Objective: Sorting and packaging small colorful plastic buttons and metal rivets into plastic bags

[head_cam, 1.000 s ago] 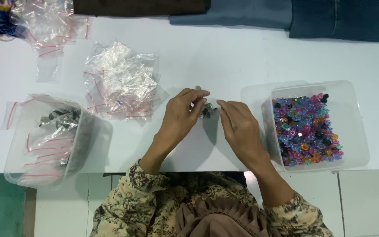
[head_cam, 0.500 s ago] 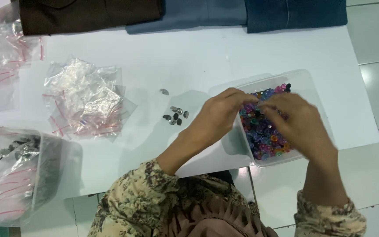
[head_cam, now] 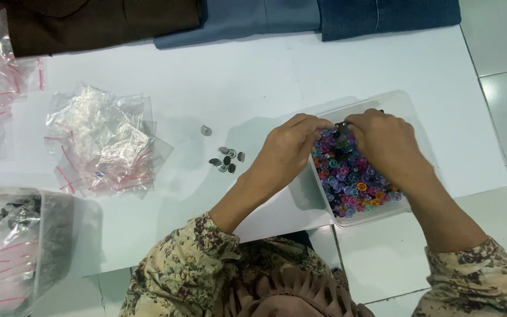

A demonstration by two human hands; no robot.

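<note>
**Both hands in the bead tub**

The left hand (head_cam: pixel 289 149) and the right hand (head_cam: pixel 385 144) meet over the far end of a clear tub (head_cam: pixel 409 105) that sits at the right edge of the white table (head_cam: pixel 265 76). The tub is filled with small beads (head_cam: pixel 347 182) — purple, blue, pink, with a few orange ones. Both hands rest on the bead heap, fingertips bent down and drawn close together where the hands meet. Each grip is narrow, pinched at the beads, but whether a bead is actually held in either one cannot be told, since the fingertips hide it.

Just left of the left hand, a small cluster of dark metal studs (head_cam: pixel 225 159) lies on the bare table, with one more stud (head_cam: pixel 206 130) a little farther off, apart from the rest.

Farther left lies a heap of clear bags (head_cam: pixel 101 144) with red strips along their mouths. More such bags (head_cam: pixel 1 88) lie at the far left corner. At the near left a second clear tub (head_cam: pixel 48 246) holds bags and dark metal pieces.

Along the far edge lie folded cloths — a brown one (head_cam: pixel 101 23), a grey-blue one (head_cam: pixel 247 17) and a dark blue one (head_cam: pixel 388 14).
</note>
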